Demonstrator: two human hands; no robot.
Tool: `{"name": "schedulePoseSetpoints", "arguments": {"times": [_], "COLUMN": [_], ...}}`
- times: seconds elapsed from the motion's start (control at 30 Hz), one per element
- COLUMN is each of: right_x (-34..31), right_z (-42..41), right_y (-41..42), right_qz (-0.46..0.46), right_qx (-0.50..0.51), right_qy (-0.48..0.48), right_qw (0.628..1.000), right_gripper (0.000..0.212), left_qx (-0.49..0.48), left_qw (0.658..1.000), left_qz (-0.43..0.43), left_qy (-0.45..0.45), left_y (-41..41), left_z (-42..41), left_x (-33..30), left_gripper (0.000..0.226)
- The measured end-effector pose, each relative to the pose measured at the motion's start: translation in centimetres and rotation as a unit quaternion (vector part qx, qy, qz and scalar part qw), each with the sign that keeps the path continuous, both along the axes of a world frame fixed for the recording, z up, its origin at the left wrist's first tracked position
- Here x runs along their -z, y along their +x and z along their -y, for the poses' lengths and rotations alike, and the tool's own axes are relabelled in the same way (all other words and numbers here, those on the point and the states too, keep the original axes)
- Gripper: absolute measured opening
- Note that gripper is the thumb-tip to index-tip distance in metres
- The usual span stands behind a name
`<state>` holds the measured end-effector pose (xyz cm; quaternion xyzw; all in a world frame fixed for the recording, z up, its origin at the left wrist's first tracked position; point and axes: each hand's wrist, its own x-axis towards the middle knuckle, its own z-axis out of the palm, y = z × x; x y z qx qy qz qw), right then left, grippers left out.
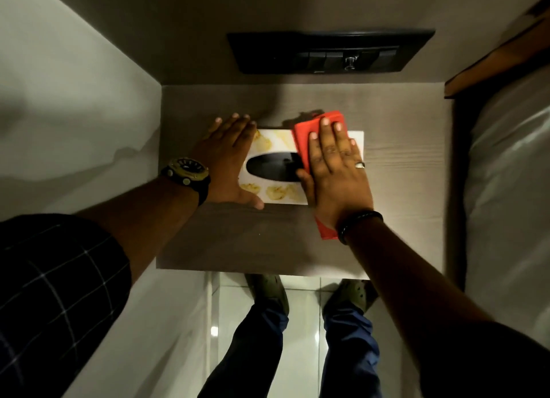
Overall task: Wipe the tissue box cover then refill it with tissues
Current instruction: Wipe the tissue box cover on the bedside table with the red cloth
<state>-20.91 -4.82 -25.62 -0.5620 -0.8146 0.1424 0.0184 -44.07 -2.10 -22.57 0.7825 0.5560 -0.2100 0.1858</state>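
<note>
A person is wiping a white tissue box cover (276, 143) lying flat on a small wooden tabletop (401, 189) beside a bed (506, 189). The right hand (336, 171), fingers straight, is pressing a folded red cloth (306, 132) onto the cover's top, while the left hand (229, 159), fingers extended, is bracing the box's left end, apparently keeping it from sliding. The dark oval slot (272, 167) is showing no tissues.
</note>
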Motion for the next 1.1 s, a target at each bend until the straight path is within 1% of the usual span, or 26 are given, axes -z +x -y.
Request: {"name": "schedulePoseSetpoints", "arguments": {"times": [0.17, 0.3, 0.4, 0.47, 0.67, 0.73, 0.83, 0.97, 1.1], "right_x": [-0.4, -0.7, -0.7, -0.7, -0.3, -0.3, -0.2, 0.1, 0.2], "right_z": [0.6, 0.4, 0.0, -0.1, -0.3, -0.3, -0.3, -0.4, -0.5], "right_y": [-1.0, -3.0, -4.9, -5.2, -7.2, -8.0, -7.7, -5.5, -1.8], "right_qz": [0.021, 0.029, 0.039, 0.043, 0.041, 0.037, 0.026, 0.014, 0.025], "right_qx": [0.139, 0.245, 0.281, 0.26, 0.091, 0.062, 0.051, 0.017, 0.1], "right_qy": [-0.002, -0.019, -0.016, -0.015, -0.008, -0.008, -0.013, 0.002, 0.009], "right_qw": [0.99, 0.969, 0.959, 0.965, 0.995, 0.997, 0.998, 1.0, 0.995], "right_gripper": [0.069, 0.075, 0.074, 0.074, 0.074, 0.072, 0.071, 0.074, 0.077], "left_qx": [0.003, 0.009, 0.017, 0.024, 0.031, 0.03, 0.029, 0.029, 0.027], "left_qw": [1.0, 0.999, 0.999, 0.998, 0.997, 0.998, 0.998, 0.999, 0.999], "left_qz": [0.011, 0.011, 0.019, 0.025, 0.028, 0.027, 0.031, 0.024, 0.018], "left_qy": [0.012, 0.031, 0.049, 0.057, 0.06, 0.057, 0.045, 0.039, 0.031], "left_y": [-0.4, -0.5, -0.8, -0.8, -1.1, -1.0, -0.9, -0.8, -0.8], "left_z": [0.2, 0.3, 0.2, 0.3, 0.5, 0.5, 0.5, 0.4, 0.5], "left_x": [0.3, 0.7, 1.1, 1.2, 1.1, 1.1, 1.0, 0.8, 0.7], "left_gripper": [0.148, 0.149, 0.148, 0.147, 0.143, 0.14, 0.14, 0.144, 0.147]}}
